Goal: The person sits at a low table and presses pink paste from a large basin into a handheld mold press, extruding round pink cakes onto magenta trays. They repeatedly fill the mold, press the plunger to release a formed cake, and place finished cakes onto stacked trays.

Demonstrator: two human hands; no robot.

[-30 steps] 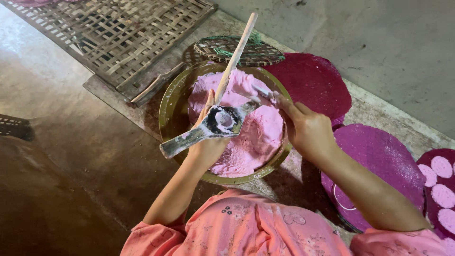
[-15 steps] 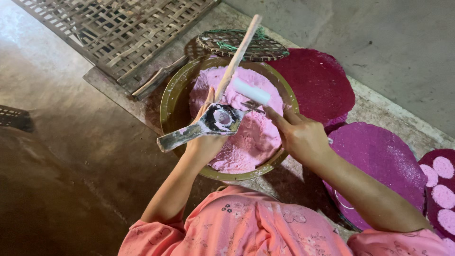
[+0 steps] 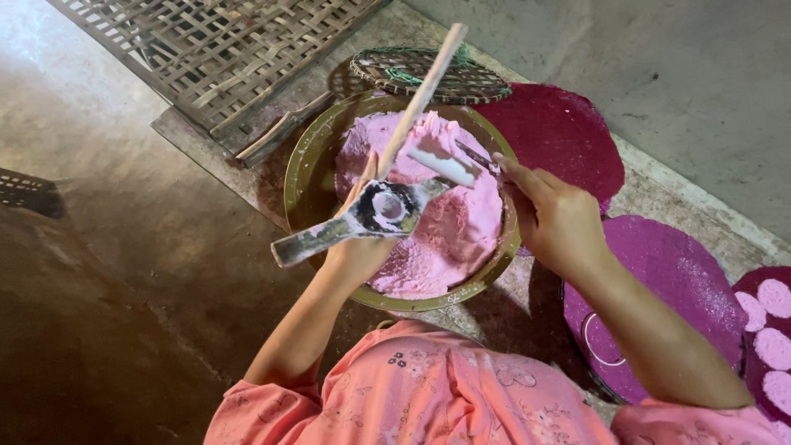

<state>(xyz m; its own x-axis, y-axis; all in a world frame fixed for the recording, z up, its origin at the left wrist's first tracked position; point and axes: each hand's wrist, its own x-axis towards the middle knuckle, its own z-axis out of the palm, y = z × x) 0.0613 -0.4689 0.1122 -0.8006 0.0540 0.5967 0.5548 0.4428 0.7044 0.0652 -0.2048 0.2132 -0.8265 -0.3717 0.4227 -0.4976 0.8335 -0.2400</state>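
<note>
A green-rimmed bowl point(image 3: 303, 169) on the floor holds a heap of pink dough point(image 3: 449, 235). My left hand point(image 3: 356, 247) grips a flat metal mould point(image 3: 375, 213) with a round ring in its middle, and a long wooden stick point(image 3: 422, 97) rises from the same hand. The ring has a little pale dough in it. My right hand point(image 3: 554, 216) holds a flat knife-like scraper point(image 3: 445, 163) smeared with pink dough, its blade lying just above the mould over the bowl.
Round purple trays point(image 3: 560, 136) point(image 3: 667, 280) lie on the right; the far-right one point(image 3: 770, 330) carries pink dough discs. A round woven lid point(image 3: 428, 70) and a bamboo lattice mat point(image 3: 198, 49) lie behind the bowl. The floor is bare concrete.
My right hand has drawn the scraper away from the mould's ring, up and to the right. The left hand still holds the mould and stick over the bowl.
</note>
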